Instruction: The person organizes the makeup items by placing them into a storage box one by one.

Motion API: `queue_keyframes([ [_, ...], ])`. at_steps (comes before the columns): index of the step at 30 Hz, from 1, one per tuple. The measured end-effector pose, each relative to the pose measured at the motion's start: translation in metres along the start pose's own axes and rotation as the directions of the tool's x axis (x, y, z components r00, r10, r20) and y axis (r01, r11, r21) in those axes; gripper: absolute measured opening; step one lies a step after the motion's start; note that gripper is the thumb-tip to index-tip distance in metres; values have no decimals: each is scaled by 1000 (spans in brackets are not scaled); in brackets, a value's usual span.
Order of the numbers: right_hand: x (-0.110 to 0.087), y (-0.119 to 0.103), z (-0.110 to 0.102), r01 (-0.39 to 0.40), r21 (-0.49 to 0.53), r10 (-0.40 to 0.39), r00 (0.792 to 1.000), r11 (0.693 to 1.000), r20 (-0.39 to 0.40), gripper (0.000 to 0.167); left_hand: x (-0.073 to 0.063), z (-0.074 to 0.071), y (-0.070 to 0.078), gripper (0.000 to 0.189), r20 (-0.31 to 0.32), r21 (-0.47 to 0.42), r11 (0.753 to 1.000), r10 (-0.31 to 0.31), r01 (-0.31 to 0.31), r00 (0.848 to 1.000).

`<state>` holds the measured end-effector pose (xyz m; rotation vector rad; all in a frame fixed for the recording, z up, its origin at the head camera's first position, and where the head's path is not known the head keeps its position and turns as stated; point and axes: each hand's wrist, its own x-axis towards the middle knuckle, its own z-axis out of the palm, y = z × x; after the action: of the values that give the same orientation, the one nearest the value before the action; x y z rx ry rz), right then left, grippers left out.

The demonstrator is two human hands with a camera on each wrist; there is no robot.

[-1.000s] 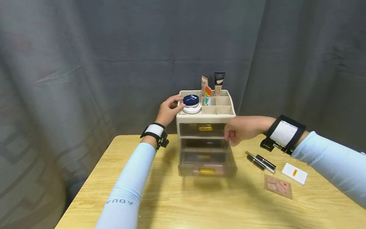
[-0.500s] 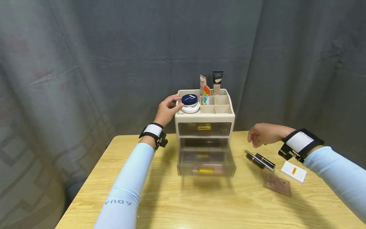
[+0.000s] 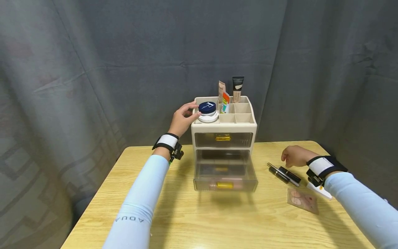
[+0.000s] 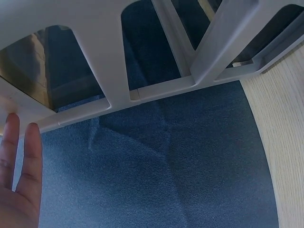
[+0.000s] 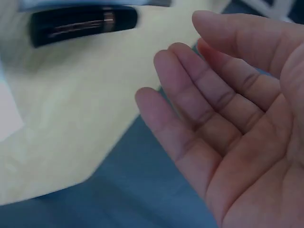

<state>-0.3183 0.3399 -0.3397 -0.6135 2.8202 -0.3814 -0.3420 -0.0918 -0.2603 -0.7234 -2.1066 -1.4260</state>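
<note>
My left hand rests against the top left rim of a cream cosmetics organizer, thumb and forefinger at the edge beside a navy-lidded jar. In the left wrist view, two straight fingers lie along the organizer's side. Its lower clear drawer is pulled out, and something pinkish shows through the front. My right hand hovers just behind several slim makeup tubes on the table. The right wrist view has its fingers loosely bent with nothing between them, near a black tube.
A flat makeup palette and a white box, partly covered by the right forearm, lie on the table. Upright tubes, including a black-topped one, stand in the organizer's top compartments. A grey curtain hangs behind.
My right hand has moved from beside the organizer's drawers to the right, over the table by the makeup tubes. The left hand stays at the rim; the lower drawer stays out.
</note>
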Motion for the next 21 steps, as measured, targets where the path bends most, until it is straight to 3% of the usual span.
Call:
queue_keyframes([
  [8,5,24,25,-16,1,16,999,1000,-41,18,1,0,-1,32,4,-9,1000,10,-10,1000],
  [21,8,37,37,-76,67,79,996,995,-50,16,3,2,-8,32,-8,-4,1000,2,-2,1000],
])
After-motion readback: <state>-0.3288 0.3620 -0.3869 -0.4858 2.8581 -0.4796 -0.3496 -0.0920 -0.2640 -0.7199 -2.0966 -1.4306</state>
